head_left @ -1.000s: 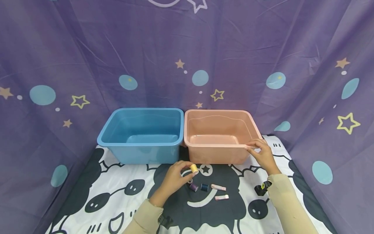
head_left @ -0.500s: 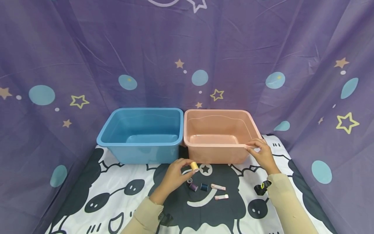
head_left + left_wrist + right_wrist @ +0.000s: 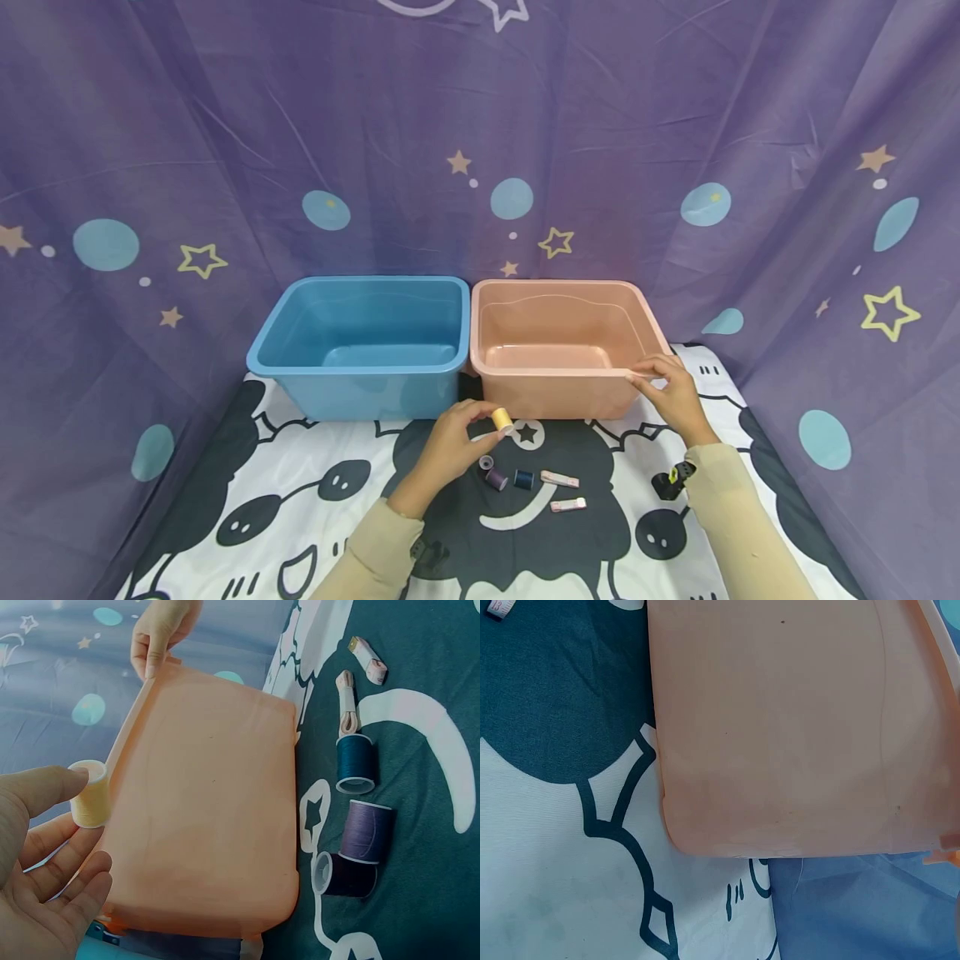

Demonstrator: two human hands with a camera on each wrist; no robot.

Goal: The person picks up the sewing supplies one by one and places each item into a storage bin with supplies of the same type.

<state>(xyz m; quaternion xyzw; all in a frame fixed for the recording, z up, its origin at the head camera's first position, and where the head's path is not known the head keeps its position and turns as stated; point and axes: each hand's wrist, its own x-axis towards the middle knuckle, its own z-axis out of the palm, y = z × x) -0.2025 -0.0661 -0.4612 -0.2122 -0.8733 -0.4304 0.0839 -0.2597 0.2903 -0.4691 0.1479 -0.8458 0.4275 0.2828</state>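
Note:
My left hand (image 3: 447, 450) pinches a spool of yellow thread (image 3: 91, 801) between thumb and fingers, raised in front of the peach tub (image 3: 558, 396). With thumb and fingers, my right hand (image 3: 672, 402) grips the tub's front rim near its right corner; the right wrist view shows only the tub's wall and the cloth. On the dark patch of cloth below lie a navy spool (image 3: 355, 761), a purple spool (image 3: 366, 831) and a darker plum spool (image 3: 349, 874) touching the purple one. Beside them are two small folded pale-pink strips, one (image 3: 346, 703) close to the navy spool, the other (image 3: 368, 660) with a metal end.
A blue tub (image 3: 367, 392) stands against the peach tub's left side. Both rest on a black-and-white cartoon cloth (image 3: 300, 475), with a purple curtain (image 3: 420, 125) behind and at the sides. A small black device (image 3: 667, 486) is at the right wrist.
My left hand has risen slightly with the yellow spool, which has tilted, and the plum spool below shows more fully. The right hand stays on the rim.

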